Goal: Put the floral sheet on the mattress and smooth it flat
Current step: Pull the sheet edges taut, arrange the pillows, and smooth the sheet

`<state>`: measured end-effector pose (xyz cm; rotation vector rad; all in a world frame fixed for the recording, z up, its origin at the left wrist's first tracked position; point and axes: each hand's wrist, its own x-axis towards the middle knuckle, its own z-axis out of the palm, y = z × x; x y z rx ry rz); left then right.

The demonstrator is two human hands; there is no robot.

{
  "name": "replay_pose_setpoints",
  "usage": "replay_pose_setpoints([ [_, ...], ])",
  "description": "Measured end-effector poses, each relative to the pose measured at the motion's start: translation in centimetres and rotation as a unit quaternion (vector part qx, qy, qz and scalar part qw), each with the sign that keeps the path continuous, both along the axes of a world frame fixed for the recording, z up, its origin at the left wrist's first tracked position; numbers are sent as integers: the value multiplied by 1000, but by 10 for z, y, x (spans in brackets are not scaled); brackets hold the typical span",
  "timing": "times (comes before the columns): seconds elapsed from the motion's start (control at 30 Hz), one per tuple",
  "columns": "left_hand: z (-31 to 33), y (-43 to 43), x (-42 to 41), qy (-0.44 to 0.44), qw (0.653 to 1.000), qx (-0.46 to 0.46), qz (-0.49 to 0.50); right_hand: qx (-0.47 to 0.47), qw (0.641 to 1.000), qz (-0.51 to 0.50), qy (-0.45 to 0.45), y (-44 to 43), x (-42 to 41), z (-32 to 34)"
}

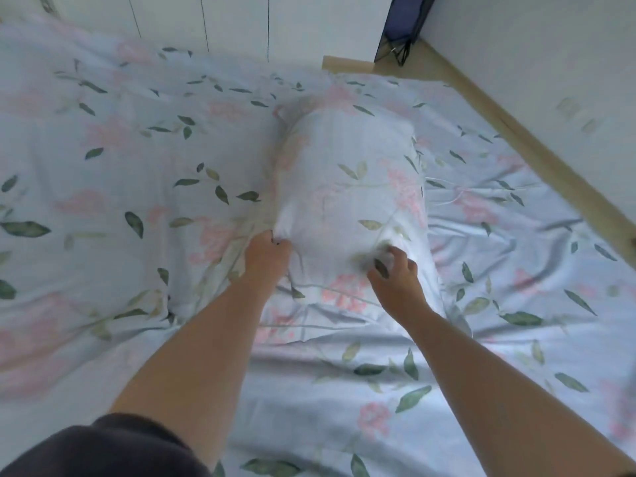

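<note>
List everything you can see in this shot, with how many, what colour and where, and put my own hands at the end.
floral sheet: one, pale blue with pink flowers and green leaves, spread over the bed, creased on the right
pillow: one, same floral print, standing at centre on the sheet
bed frame: one, light wood, along the right edge
wall: white, at right
wardrobe doors: white, at top
dark bag: one, navy, top centre right
dark sleeve: one, bottom left
left hand: fingers closed on the pillow's lower left corner
right hand: blurred, fingers curled at the pillow's lower right
</note>
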<state>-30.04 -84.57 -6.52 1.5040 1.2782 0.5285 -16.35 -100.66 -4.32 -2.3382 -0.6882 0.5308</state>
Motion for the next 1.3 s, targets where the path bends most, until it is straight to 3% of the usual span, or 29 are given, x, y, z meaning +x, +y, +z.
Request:
replay_pose_setpoints([
  [0.1,18,-21,-20,13,994,68,-79,36,996,-83,25,-9,19,0],
  [0.17,20,-35,-59,112,980,66,-151,34,985,-160,60,-17,32,1],
  [0.27,-2,-18,-126,226,946,-129,-193,45,959,-175,217,-24,28,-2],
  [0.33,-6,-5,-139,169,938,-272,-132,37,937,-133,320,-23,11,-7],
  [0.4,-30,5,-140,75,945,-311,-72,82,926,-128,347,-15,-10,-11],
  [0.47,-10,-14,-119,34,957,-278,-78,148,926,-148,316,-7,-24,-6],
  [0.63,56,-23,-123,2,992,-120,-38,192,918,-205,280,4,-69,26],
  [0.83,169,19,-280,54,988,137,-36,271,888,-202,311,76,-247,75],
  [0.97,214,54,-418,150,962,227,36,286,874,-142,366,136,-385,113],
  [1.17,199,78,-667,248,925,218,186,232,892,44,385,197,-594,113],
  [1.3,128,62,-803,410,868,91,265,61,885,186,422,207,-703,66],
])
